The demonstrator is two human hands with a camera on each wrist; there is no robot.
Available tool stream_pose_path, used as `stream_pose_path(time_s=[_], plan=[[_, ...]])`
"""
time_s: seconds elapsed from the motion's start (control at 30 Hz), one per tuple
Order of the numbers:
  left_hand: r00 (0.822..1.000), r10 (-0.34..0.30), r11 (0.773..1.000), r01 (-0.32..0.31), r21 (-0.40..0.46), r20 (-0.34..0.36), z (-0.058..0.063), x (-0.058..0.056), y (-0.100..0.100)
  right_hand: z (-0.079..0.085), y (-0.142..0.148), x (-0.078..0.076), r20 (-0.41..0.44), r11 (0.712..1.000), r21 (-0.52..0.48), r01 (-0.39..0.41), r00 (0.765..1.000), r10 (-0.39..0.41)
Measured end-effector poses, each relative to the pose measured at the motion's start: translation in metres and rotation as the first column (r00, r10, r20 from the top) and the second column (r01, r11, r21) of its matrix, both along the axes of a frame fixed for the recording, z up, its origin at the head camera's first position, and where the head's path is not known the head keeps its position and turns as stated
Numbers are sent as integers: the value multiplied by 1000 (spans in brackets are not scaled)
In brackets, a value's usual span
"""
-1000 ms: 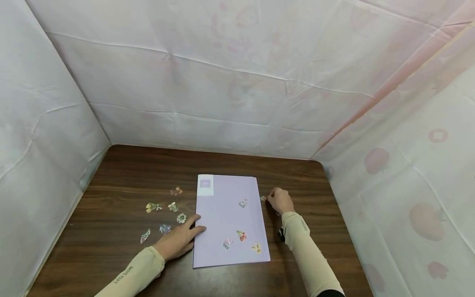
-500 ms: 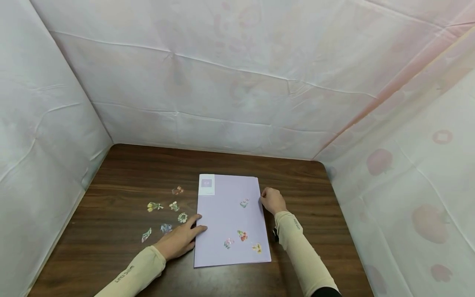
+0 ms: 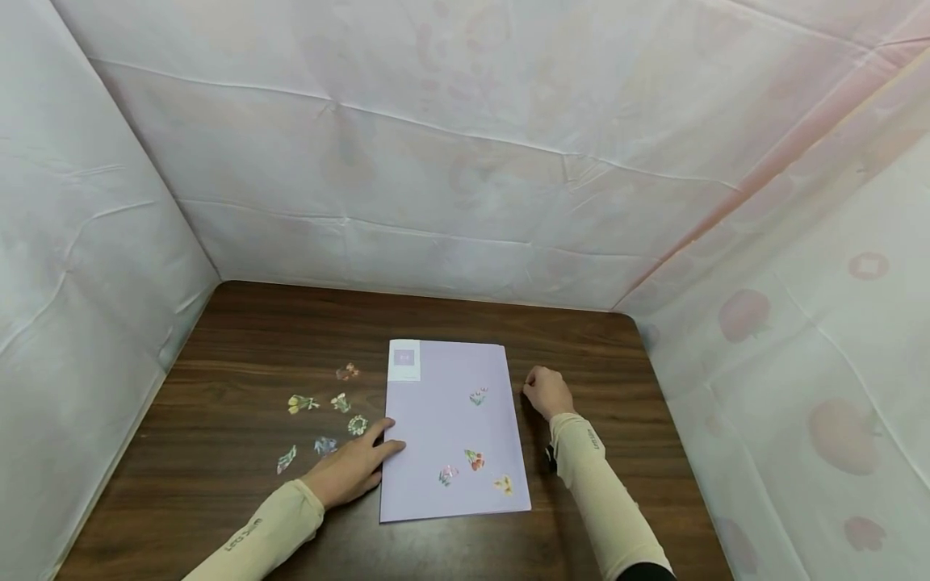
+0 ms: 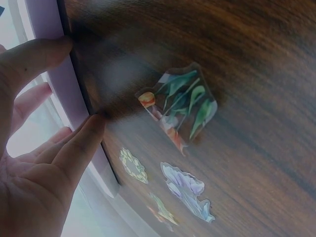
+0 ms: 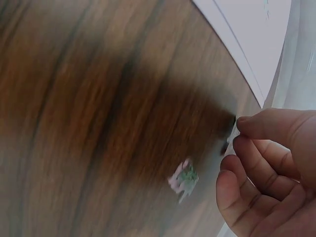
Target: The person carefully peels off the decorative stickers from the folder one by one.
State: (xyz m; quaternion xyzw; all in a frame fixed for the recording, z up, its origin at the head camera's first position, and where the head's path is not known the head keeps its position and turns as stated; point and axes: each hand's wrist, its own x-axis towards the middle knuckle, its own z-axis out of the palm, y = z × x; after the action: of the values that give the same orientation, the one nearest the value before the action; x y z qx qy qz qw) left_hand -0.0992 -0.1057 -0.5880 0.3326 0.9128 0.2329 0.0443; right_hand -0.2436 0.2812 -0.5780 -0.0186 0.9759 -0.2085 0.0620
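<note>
A lilac folder (image 3: pixel 436 420) lies on the table, with several flower stickers, such as a red one (image 3: pixel 475 460), on its cover. My left hand (image 3: pixel 349 470) rests on the folder's left edge, thumb and fingers extended. Just off the right edge, my right hand (image 3: pixel 550 393) is close over the table with curled fingers. In the right wrist view, its thumb and forefinger pinch a small, thin clear piece (image 5: pixel 230 140), seemingly a sticker seen edge-on. A pink-and-green sticker (image 5: pixel 183 178) lies near that hand; in the head view it is hidden.
Left of the folder, several clear-edged flower stickers lie loose, among them a yellow one (image 3: pixel 302 403), a wreath (image 3: pixel 357 425) and a purple one (image 4: pixel 187 190). A white label (image 3: pixel 404 360) marks the folder's upper left corner. Pale cloth walls (image 3: pixel 407 194) enclose the dark wooden table (image 3: pixel 291 339).
My right hand moved left to the folder's right edge, then back right off it. The sticker that showed at its fingertips is no longer visible in the head view. My left hand stayed still.
</note>
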Motion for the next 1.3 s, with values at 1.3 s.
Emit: stream_pose_path(time_s=[1.3], plan=[[1000, 1, 1000, -1, -7, 12, -2, 0, 0, -7, -72, 7, -105, 976, 109, -189, 974, 200]])
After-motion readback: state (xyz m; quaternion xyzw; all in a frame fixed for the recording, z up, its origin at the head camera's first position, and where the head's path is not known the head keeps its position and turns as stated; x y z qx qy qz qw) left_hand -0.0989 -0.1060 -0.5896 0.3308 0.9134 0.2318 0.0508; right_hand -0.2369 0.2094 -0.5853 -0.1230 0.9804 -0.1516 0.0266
